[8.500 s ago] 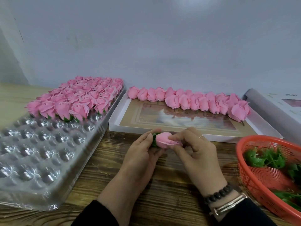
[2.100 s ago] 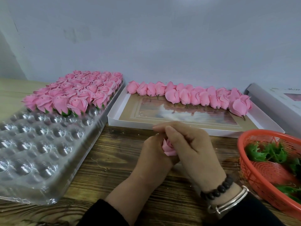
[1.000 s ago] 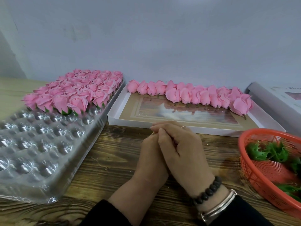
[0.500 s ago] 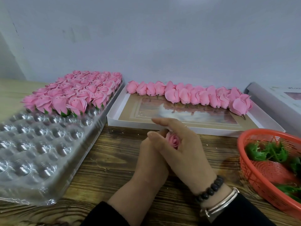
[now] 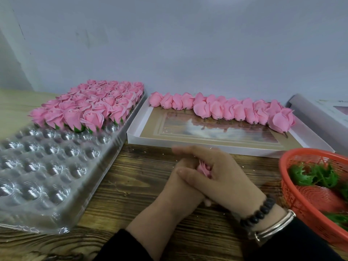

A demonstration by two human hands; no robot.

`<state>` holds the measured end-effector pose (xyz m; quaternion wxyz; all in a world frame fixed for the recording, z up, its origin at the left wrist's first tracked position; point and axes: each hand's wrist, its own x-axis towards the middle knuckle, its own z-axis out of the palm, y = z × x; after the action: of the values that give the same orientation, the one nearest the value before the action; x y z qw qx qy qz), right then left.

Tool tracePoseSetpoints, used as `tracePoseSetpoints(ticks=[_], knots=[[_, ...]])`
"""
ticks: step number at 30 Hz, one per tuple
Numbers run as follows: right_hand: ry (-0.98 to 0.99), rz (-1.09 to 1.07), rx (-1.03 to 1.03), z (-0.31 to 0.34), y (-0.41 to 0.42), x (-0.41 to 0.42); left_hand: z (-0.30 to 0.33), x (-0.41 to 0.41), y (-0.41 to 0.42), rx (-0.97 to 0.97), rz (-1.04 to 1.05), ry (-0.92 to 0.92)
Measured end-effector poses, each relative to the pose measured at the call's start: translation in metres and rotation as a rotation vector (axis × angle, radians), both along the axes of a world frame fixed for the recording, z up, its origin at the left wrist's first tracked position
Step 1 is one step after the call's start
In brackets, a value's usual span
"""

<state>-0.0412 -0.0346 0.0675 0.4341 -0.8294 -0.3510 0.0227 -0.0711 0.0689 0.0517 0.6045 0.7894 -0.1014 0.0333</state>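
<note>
Two hands, the left hand (image 5: 180, 187) and the right hand (image 5: 226, 178), share one rose (image 5: 204, 167). One clear tray (image 5: 47, 176) holds packed roses (image 5: 94, 104), too crowded to count exactly. One white box (image 5: 207, 143) carries a row of roses (image 5: 226, 110), well over a dozen. Also a second box (image 5: 320, 112), one red basket (image 5: 282, 166) of leaves (image 5: 312, 174), two bracelets (image 5: 258, 211).

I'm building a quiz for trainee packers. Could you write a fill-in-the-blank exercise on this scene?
1. The left hand and right hand together hold one ____ rose.
2. The red basket holds ____ leaves.
3. The clear plastic tray stands to the ____ of the white box.

Missing words: pink; green; left.
</note>
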Motion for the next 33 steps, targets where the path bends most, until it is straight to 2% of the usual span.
tracePoseSetpoints(ticks=[2, 4, 11, 13, 17, 20, 23, 27, 31, 33], knots=[[-0.001, -0.041, 0.089, 0.000, -0.001, 0.000, 0.001, 0.001, 0.002, -0.134, 0.055, -0.037], [0.008, -0.082, 0.138, -0.002, 0.000, -0.004, 0.001, 0.002, 0.004, -0.154, 0.136, -0.104], [-0.126, -0.267, 0.316, -0.004, 0.021, -0.013, 0.001, 0.002, -0.009, 0.023, 0.336, -0.269], [-0.156, -0.252, 0.266, -0.003, 0.018, -0.008, 0.000, 0.003, -0.010, 0.093, 0.326, -0.295], [-0.071, -0.032, 0.028, 0.001, 0.005, 0.001, -0.002, 0.003, -0.006, -0.026, 0.192, -0.075], [-0.046, 0.013, -0.031, 0.001, 0.001, 0.001, 0.000, 0.002, -0.005, -0.048, 0.102, -0.025], [-0.047, -0.016, 0.010, 0.001, -0.001, 0.001, 0.002, 0.004, 0.001, -0.132, 0.053, -0.052], [-0.006, -0.085, 0.181, 0.000, 0.000, -0.004, 0.001, 0.003, 0.003, -0.171, 0.131, -0.126], [-0.094, -0.226, 0.352, -0.001, 0.017, -0.012, 0.001, 0.003, -0.009, -0.231, 0.204, -0.098], [-0.159, -0.279, 0.349, -0.004, 0.022, -0.014, 0.005, 0.001, -0.013, -0.249, 0.160, -0.088]])
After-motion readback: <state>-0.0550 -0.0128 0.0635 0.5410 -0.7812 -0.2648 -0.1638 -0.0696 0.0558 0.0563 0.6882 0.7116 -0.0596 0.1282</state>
